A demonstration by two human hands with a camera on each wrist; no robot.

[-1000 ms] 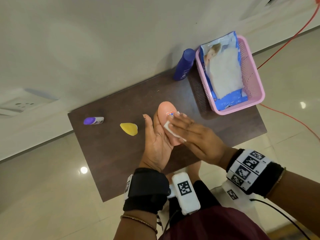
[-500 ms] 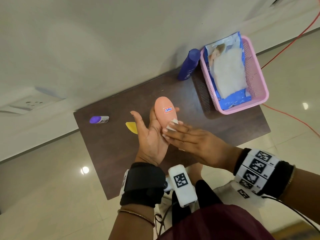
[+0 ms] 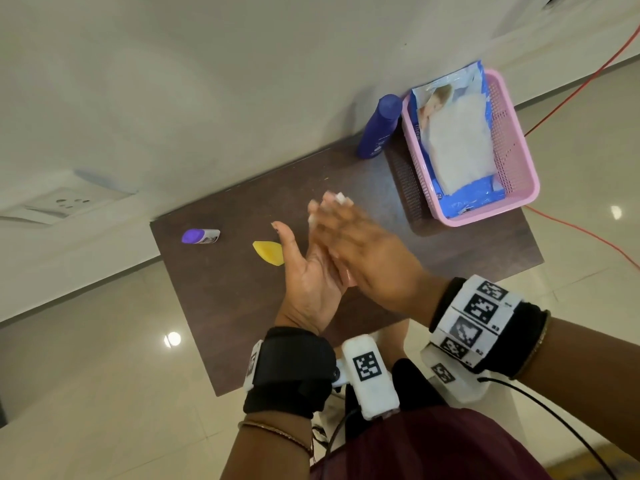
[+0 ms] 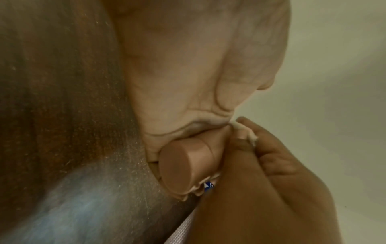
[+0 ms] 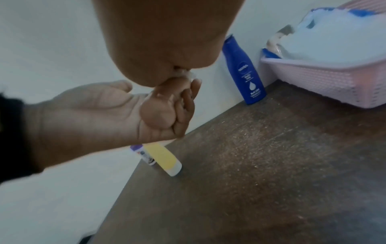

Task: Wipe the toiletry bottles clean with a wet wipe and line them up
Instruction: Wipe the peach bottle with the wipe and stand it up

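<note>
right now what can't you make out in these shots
- Peach bottle: in the head view the right hand covers it; the left wrist view shows only its cap end.
- Wet wipe: only a white scrap shows past the fingers, blurred by motion.
- Purple-capped bottle: in the right wrist view, mostly behind the yellow bottle.
- Left hand: its fingers are hidden behind the right hand.

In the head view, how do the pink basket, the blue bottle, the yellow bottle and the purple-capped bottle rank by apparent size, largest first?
1. pink basket
2. blue bottle
3. purple-capped bottle and yellow bottle: they look about alike, and the left hand hides part of the yellow one, so I leave them unranked.
</note>
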